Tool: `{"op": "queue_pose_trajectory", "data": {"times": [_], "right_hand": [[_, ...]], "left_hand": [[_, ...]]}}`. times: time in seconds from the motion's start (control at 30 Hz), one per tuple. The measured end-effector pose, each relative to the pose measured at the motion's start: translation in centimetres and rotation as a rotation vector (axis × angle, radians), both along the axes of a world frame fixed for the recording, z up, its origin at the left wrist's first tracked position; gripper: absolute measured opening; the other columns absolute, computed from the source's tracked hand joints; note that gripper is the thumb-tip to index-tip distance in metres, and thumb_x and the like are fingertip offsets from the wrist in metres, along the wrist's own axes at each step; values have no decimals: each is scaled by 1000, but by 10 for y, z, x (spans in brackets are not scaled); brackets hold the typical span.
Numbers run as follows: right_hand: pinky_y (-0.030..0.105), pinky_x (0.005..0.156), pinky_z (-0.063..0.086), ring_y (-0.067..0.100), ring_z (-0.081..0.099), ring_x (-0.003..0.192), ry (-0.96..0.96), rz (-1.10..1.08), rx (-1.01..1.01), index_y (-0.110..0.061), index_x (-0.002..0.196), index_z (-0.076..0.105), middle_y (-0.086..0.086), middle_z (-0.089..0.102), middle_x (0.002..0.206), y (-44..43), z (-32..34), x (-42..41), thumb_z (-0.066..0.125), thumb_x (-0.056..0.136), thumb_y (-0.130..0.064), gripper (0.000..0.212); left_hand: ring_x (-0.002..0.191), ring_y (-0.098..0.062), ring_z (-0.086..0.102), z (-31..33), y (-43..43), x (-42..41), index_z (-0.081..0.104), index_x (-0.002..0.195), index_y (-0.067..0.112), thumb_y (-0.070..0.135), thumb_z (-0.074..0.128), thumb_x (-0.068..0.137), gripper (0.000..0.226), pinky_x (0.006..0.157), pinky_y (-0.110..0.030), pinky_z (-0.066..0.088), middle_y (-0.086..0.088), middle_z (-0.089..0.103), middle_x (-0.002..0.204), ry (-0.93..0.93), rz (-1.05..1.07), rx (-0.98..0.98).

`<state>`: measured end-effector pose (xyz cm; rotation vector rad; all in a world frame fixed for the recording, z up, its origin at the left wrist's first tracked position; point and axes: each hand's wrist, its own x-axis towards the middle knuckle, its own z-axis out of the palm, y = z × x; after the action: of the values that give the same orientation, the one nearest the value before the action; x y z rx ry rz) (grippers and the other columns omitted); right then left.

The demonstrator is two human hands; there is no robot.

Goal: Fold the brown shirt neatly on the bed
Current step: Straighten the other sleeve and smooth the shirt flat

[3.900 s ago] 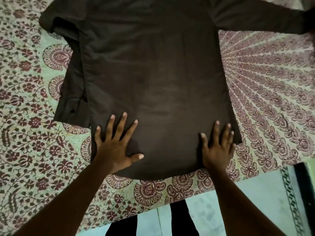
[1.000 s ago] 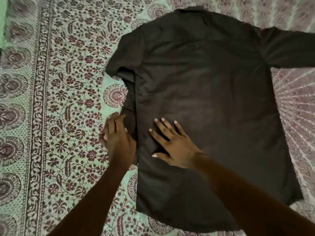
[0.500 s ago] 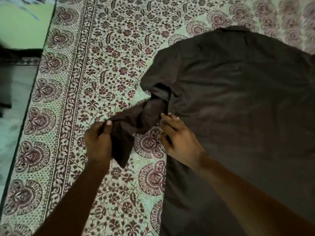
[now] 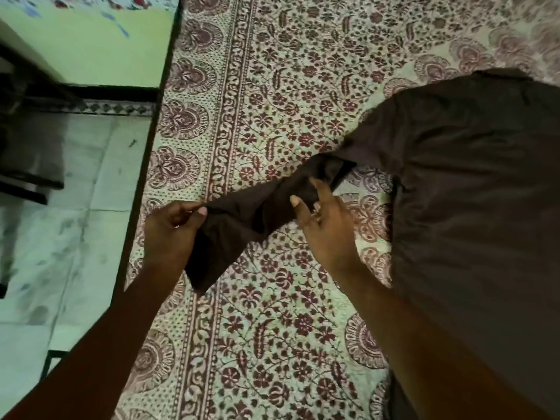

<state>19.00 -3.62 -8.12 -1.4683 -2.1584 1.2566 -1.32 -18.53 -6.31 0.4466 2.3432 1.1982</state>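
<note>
Now the sleeve [image 4: 242,213], pinched at its end by the left hand [image 4: 169,231] and gripped midway by the right hand [image 4: 324,225] (brown shirt [image 4: 469,207] lying on the bed [image 4: 272,86]), should be pulled untwisted before being folded in.

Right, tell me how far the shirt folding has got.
Done: the brown shirt lies with its body spread flat on the patterned bedsheet. In hand: the left hand pinches the end of one sleeve, stretched out sideways, while the right hand touches it mid-length; its grip is unclear. Left: no fold shows yet, so the folding itself probably all remains.
</note>
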Motion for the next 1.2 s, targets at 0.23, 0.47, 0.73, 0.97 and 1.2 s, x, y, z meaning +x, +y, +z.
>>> {"op": "queue_pose_trajectory", "data": {"times": [0.23, 0.47, 0.73, 0.97, 1.2], "right_hand": [[48, 100, 56, 33, 60, 127, 187, -272, -216, -61, 152, 24, 14, 52, 150, 0, 20, -101, 53, 92, -75, 68], [-3, 65, 35, -2, 58, 71, 179, -392, 123, -8, 99, 78, 2, 76, 89, -5, 36, -143, 66, 100, -35, 29], [35, 79, 64, 32, 70, 110, 471, -838, -611, -11, 88, 70, 18, 71, 115, -8, 5, -152, 74, 94, -11, 7], [36, 74, 65, 28, 79, 85, 342, -569, -734, -4, 113, 66, 19, 78, 96, -8, 14, -149, 67, 100, -16, 18], [42, 103, 50, 28, 53, 127, -255, -76, 386, -16, 143, 53, 14, 53, 139, 15, 0, -143, 63, 99, -35, 49]], "left_hand": [[87, -20, 74, 15, 5, -96, 75, 100, 13, 8, 79, 90, 12, 85, -30, 56, -7, 78, 89, -4, -188, 24], [82, -15, 73, 25, 21, -163, 76, 98, 10, 12, 76, 93, 5, 75, -20, 55, -9, 76, 89, 134, -180, 87], [98, -34, 70, 14, 42, -216, 67, 84, 30, 40, 73, 95, 16, 86, -47, 58, -5, 75, 95, 385, -341, -314], [109, -42, 63, -11, 63, -215, 70, 105, 17, 25, 63, 101, 12, 104, -54, 41, -16, 71, 108, 658, -396, -525], [143, -33, 45, -32, 53, -158, 55, 144, 17, 42, 60, 97, 53, 111, -53, 37, -9, 48, 157, 713, -706, -275]]}}
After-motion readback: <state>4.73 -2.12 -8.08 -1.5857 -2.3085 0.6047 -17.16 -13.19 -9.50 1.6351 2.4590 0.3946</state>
